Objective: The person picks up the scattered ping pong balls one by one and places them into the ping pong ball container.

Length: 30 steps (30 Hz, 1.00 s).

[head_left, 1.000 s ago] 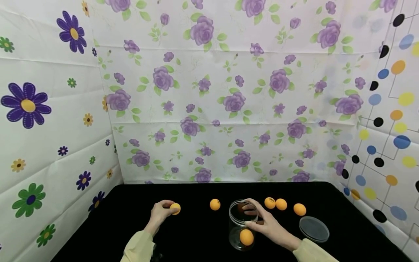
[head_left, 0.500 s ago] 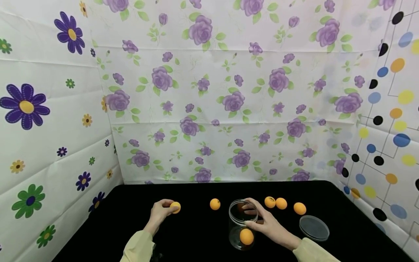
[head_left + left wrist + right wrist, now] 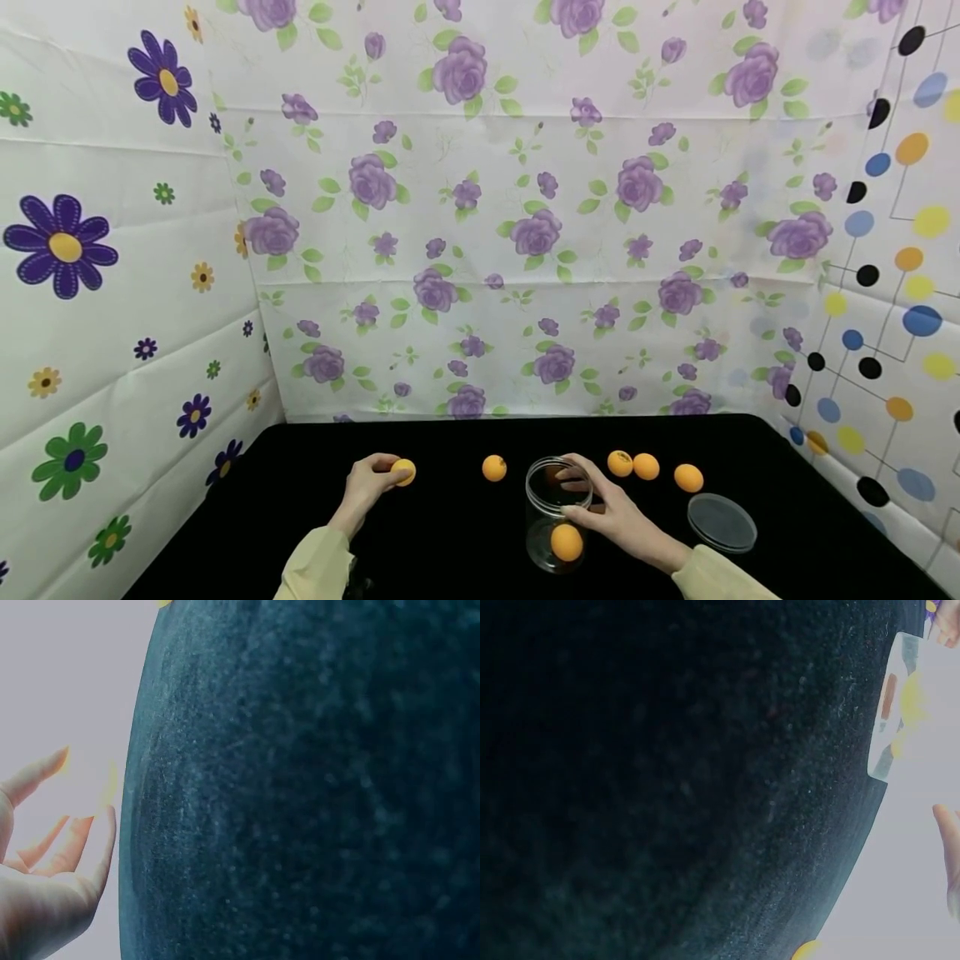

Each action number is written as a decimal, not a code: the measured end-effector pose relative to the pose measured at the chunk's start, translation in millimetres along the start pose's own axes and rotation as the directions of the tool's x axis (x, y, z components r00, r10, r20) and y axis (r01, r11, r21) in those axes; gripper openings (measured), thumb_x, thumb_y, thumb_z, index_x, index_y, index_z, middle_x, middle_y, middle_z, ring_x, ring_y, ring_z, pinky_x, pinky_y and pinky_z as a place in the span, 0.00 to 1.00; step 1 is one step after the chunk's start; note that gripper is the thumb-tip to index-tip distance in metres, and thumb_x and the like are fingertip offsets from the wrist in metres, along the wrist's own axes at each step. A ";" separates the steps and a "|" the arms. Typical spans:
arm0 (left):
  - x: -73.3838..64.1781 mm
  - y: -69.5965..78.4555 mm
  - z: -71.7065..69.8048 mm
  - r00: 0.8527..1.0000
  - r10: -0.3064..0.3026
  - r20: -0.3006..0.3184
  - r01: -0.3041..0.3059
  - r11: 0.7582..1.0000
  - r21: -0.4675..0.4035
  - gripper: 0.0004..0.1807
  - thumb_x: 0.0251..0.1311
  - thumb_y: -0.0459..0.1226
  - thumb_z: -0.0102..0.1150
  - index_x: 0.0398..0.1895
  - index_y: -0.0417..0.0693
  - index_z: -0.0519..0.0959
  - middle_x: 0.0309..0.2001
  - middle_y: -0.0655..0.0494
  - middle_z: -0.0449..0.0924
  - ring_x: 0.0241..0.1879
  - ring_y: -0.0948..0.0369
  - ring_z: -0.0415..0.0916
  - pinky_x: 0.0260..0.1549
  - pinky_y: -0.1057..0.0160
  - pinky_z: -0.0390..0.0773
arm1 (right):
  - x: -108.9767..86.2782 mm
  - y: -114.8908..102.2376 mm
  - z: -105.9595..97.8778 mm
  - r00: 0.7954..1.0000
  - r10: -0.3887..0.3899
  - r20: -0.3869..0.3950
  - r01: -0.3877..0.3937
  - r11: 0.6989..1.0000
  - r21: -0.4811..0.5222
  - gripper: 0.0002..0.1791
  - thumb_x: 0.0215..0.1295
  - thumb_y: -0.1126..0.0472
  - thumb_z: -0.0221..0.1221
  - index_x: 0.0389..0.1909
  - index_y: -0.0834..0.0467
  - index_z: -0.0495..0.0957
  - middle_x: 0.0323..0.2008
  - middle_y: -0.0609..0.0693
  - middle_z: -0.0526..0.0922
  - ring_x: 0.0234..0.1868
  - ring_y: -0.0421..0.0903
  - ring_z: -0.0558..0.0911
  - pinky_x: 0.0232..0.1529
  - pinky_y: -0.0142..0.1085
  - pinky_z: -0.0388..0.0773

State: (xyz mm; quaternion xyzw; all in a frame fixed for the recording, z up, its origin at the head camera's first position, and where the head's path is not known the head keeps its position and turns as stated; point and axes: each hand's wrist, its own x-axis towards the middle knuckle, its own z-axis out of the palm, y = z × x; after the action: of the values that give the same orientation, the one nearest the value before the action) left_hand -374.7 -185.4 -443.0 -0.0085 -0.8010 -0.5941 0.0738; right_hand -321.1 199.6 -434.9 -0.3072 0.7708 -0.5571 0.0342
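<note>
My left hand (image 3: 366, 483) pinches an orange ping-pong ball (image 3: 403, 472) between thumb and fingers at the left of the black table. In the left wrist view that ball (image 3: 91, 780) is washed out by glare. My right hand (image 3: 626, 521) holds a clear lidless jar (image 3: 536, 525) from its right side, thumb at the front and fingers behind the rim. The jar stands upright, and another ping-pong ball (image 3: 567, 542) shows low through its wall. A dimmer orange patch shows through the mouth. In the right wrist view, the jar (image 3: 889, 705) is partly overexposed.
One loose ping-pong ball (image 3: 494, 468) lies between my left hand and the jar. Three more, including the rightmost ball (image 3: 688, 477), lie behind and right of my right hand. The clear round lid (image 3: 722, 522) lies flat at the right. Patterned cloth walls (image 3: 450, 250) surround the table.
My left hand has risen very slightly with its ping-pong ball. The right hand and the jar hold still.
</note>
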 end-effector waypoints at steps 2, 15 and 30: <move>0.2 0.4 1.5 1.000 0.001 -0.010 -0.001 1.000 0.009 0.19 0.49 0.34 0.66 0.42 0.31 0.76 0.35 0.48 0.75 0.33 0.55 0.75 0.35 0.57 0.76 | -0.4 -0.2 0.4 1.000 0.006 0.002 -0.006 1.000 0.007 0.30 0.68 0.66 0.47 0.68 0.50 0.49 0.58 0.59 0.63 0.57 0.58 0.65 0.45 0.43 0.70; 4.3 19.0 11.3 1.000 0.001 0.026 0.001 0.998 -0.067 0.19 0.49 0.34 0.67 0.43 0.31 0.76 0.35 0.47 0.76 0.34 0.54 0.76 0.38 0.55 0.75 | 0.5 1.1 -0.4 1.000 -0.012 0.005 0.012 1.000 -0.002 0.30 0.68 0.66 0.47 0.68 0.50 0.50 0.58 0.61 0.63 0.57 0.57 0.65 0.45 0.44 0.71; 5.8 33.3 19.2 0.998 0.032 0.057 -0.026 0.994 -0.103 0.19 0.50 0.35 0.66 0.43 0.32 0.77 0.36 0.48 0.77 0.34 0.55 0.76 0.39 0.53 0.75 | 0.7 1.7 0.1 1.000 -0.021 -0.009 0.021 1.000 -0.016 0.31 0.68 0.66 0.48 0.68 0.51 0.50 0.58 0.60 0.64 0.57 0.57 0.65 0.44 0.42 0.72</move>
State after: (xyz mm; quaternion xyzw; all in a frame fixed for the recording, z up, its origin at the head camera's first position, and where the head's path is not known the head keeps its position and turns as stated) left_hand -379.2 -157.8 -416.0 -0.0412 -0.7710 -0.6328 0.0583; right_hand -322.4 199.4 -436.2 -0.3131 0.7719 -0.5528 0.0223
